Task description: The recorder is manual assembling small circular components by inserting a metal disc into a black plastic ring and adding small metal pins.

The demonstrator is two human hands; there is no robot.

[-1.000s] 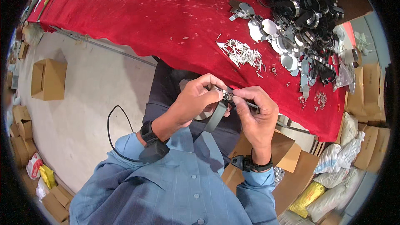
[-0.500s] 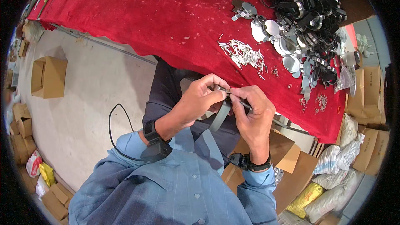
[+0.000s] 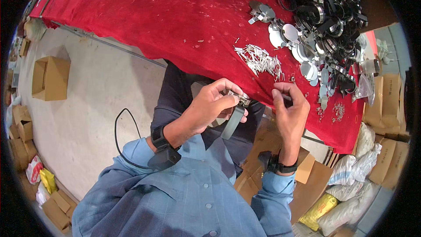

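Note:
My left hand [image 3: 209, 105] pinches a dark grey strap [image 3: 233, 123] with a small metal fitting [image 3: 242, 99] at its upper end, above my lap. The strap's free part hangs down toward my shirt. Apart from it to the right, at the edge of the red cloth, is my right hand [image 3: 291, 105], its fingers curled. Something dark shows between those fingers and the palm, too hidden to name. On the cloth ahead lie a heap of short white pins [image 3: 261, 60] and flat round metal discs [image 3: 290, 32]. Small metal clips [image 3: 338, 110] lie farther right.
A large pile of black looped bands [image 3: 326, 8] covers the far right of the red-clothed table [image 3: 175, 22]. An opened carton [image 3: 263, 149] stands below my right arm. White sacks [image 3: 348, 188] and cartons line the right side; another box [image 3: 51, 79] sits on the floor at left.
My right hand has moved off the strap, up and to the right. My left hand stays in place with the strap, whose metal fitting now shows more.

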